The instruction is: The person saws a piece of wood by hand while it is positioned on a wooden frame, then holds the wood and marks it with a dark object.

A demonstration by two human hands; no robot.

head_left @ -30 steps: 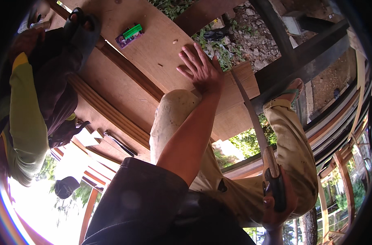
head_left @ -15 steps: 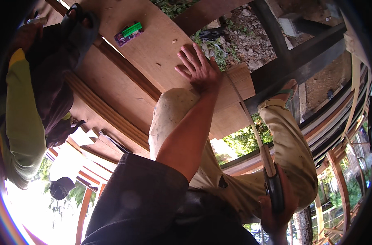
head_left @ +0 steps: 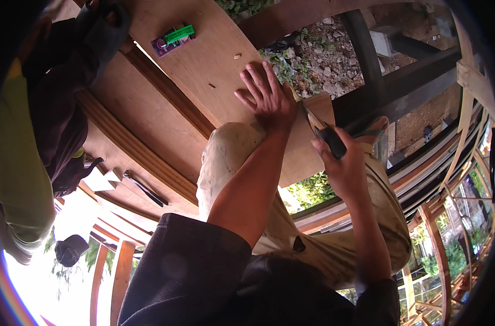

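Note:
My left hand [head_left: 270, 104] lies flat on a wide wooden board [head_left: 198, 65], its fingers spread toward the far side. My right hand [head_left: 346, 165] is wrapped round the black handle of a handsaw [head_left: 332, 141]. The saw's blade runs from the handle up to the board, just right of my left hand, and most of it is hidden by the steep angle. To the right of the blade sits the board's end part [head_left: 320, 106]. My left knee [head_left: 228, 146] rests against the board next to my left wrist.
A purple packet [head_left: 163, 44] with a green bar-shaped thing [head_left: 180, 34] on it lies on the board. Another person's sleeve [head_left: 24, 174] shows at the left, near a long dark tool [head_left: 145, 189]. Dark beams [head_left: 399, 81] cross above rubble ground [head_left: 329, 54] at the right.
My right hand has pushed the saw forward, up and left, so its handle is now close to the board. My left hand stays pressed on the board.

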